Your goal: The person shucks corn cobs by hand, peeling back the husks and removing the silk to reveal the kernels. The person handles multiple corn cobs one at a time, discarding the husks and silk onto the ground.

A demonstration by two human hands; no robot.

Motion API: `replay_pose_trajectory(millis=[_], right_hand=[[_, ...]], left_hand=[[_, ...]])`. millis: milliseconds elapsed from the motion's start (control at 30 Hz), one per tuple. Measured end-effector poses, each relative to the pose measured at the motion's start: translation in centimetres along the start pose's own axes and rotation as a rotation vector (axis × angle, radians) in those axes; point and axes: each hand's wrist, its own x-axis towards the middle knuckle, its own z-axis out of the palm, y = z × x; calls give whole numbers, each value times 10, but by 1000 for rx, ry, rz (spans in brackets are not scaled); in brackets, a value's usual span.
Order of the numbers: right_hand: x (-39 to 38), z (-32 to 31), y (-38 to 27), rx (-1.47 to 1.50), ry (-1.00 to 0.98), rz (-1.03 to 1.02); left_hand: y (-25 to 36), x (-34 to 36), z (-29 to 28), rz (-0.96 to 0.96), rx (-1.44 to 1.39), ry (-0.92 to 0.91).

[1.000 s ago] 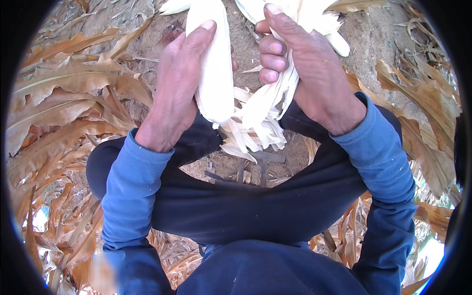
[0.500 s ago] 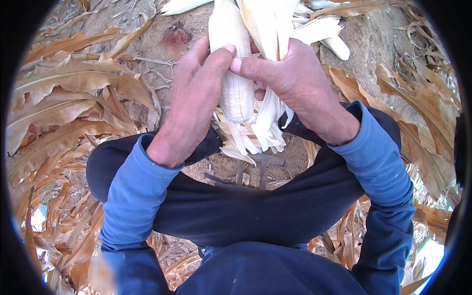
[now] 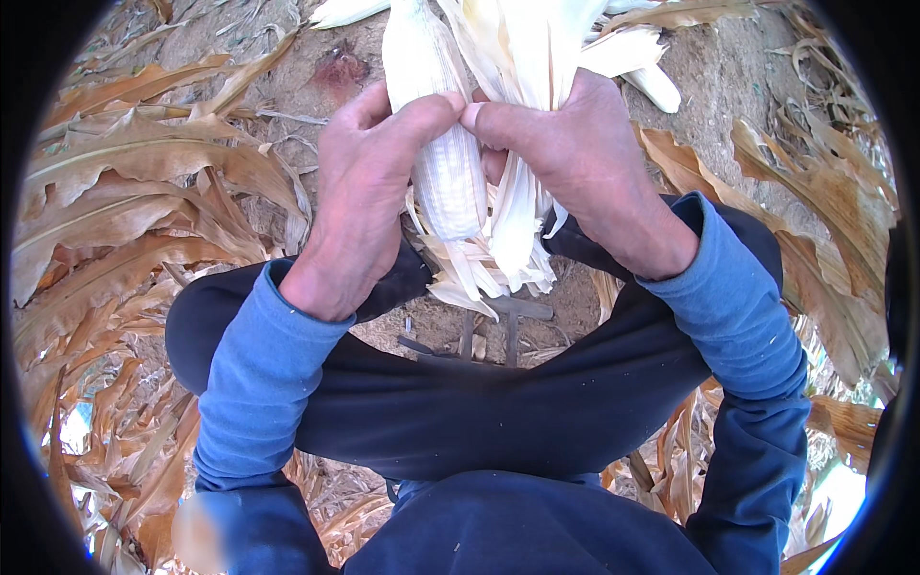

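A pale ear of corn [image 3: 448,187] slants between my hands, its lower tip pointing toward me. My left hand [image 3: 369,172] is closed around its left side, thumb laid across the front. Peeled-back cream husk [image 3: 527,57] is gripped by my right hand [image 3: 585,163], whose thumb tip meets the left thumb over the ear's right edge. Most fingers of both hands are hidden behind the ear and husk. Below the ear's tip, loose husk strips [image 3: 503,273] lie between my feet.
More whitish ears or husks [image 3: 656,86] lie on the bare soil at the upper right. Dry brown corn leaves [image 3: 144,163] spread on the left, with more leaves [image 3: 815,211] on the right. My crossed legs in dark trousers [image 3: 479,402] frame the space below my hands.
The ear has tilted and shifted left with my left hand, and the gap between it and the husk in my right hand has widened. The right hand has moved only slightly.
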Motion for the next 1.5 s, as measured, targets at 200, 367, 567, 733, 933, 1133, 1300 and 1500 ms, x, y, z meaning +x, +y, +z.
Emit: replay_pose_trajectory(millis=[200, 367, 567, 733, 933, 1133, 1300, 1500], right_hand=[[-1, 2, -5, 107, 73, 23], [0, -3, -11, -45, 46, 77], [6, -8, 0, -9, 98, 63], [3, -4, -16, -72, 114, 99], [0, 1, -11, -125, 25, 23], [3, -3, -11, -252, -16, 55], [3, -4, -13, -239, -9, 106], [2, -1, -10, -165, 29, 54]], left_hand=[[-2, 2, 3, 23, 11, 42], [-5, 1, 1, 67, 22, 28], [0, -2, 8, 42, -26, 30], [-4, 1, 0, 51, 1, 58], [-4, 1, 2, 84, 10, 98], [-6, 1, 1, 99, 7, 87], [-7, 3, 2, 86, -7, 91], [-5, 1, 2, 73, -19, 85]])
